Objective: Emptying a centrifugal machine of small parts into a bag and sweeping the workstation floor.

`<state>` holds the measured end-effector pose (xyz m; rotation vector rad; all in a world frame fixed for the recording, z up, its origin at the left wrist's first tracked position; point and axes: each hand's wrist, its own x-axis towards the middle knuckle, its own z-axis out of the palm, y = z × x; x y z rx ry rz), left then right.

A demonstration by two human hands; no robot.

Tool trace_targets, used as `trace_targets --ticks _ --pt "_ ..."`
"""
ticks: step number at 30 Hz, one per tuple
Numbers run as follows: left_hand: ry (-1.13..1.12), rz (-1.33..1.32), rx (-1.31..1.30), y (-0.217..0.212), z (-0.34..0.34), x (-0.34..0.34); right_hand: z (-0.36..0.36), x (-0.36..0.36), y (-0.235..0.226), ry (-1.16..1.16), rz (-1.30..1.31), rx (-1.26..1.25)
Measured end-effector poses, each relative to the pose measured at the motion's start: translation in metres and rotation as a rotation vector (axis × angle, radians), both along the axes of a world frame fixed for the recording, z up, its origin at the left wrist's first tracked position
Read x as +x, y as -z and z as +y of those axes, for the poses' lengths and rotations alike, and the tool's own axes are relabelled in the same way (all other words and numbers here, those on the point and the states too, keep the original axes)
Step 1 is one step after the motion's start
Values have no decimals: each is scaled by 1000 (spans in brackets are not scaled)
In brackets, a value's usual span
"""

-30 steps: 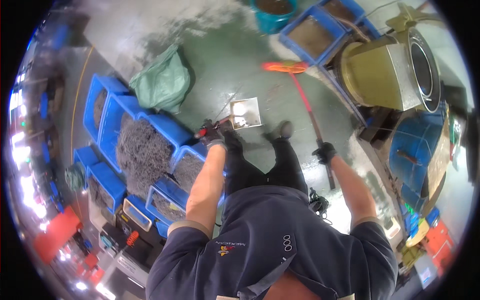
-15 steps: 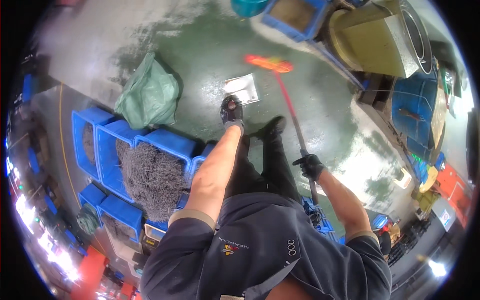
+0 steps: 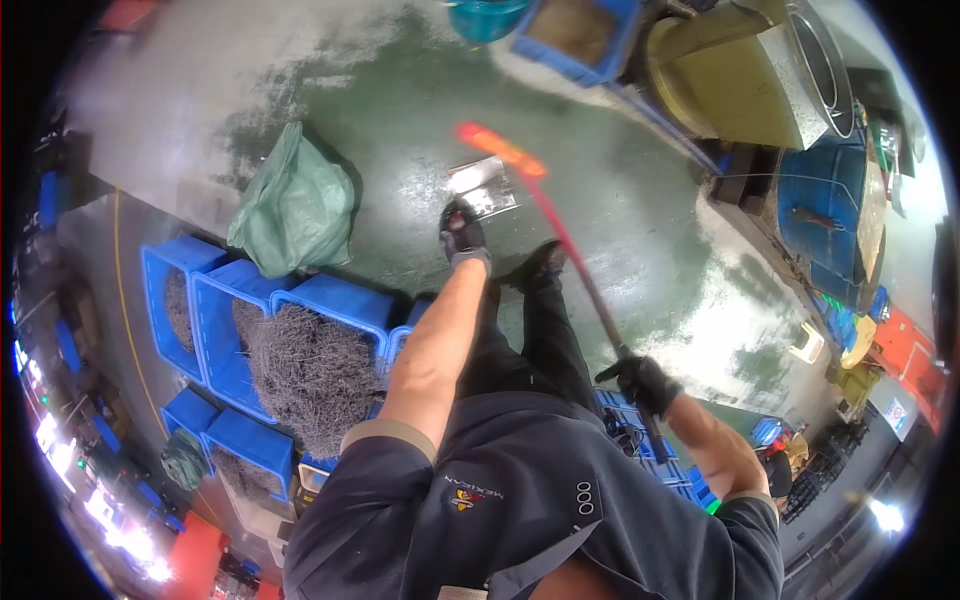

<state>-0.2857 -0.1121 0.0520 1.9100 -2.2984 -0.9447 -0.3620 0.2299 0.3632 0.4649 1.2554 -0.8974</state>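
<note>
the biggest thing here is the green-and-grey floor (image 3: 390, 110), spreading out under and past both hands. left of the left hand (image 3: 462, 232) there's a cluster of blue bins (image 3: 345, 298), one piled way over the rim with a heap of grey wiry stuff (image 3: 312, 372). far beyond the right hand (image 3: 646, 384), further out and right, sits a yellowish drum-shaped machine (image 3: 725, 85). next size down is a crumpled green sack (image 3: 295, 205), out past the left fingers and to their left. then the broom: its pole (image 3: 567, 240) runs from the right fingers up to an orange-red head (image 3: 503, 150) at the dustpan's far edge, can't tell if they touch. the shiny dustpan (image 3: 484, 188) lies just past the left fingertips. smallest, the black-gloved fingers: left ones curled around its handle end, mostly hidden; right ones wrapped on the pole, one finger poking out.
</note>
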Motion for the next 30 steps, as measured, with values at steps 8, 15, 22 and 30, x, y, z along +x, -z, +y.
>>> trace_targets --ticks 8,15,22,30 --pt "-695 1037 465 -96 -34 27 -49 -13 67 26 -88 298" --pt "-511 972 344 -43 -31 48 -9 71 68 108 233 73" --pt "-683 1128 513 -87 -55 79 -45 -9 32 -112 78 119" --pt "-533 928 288 -73 -65 78 -39 67 88 109 40 138"
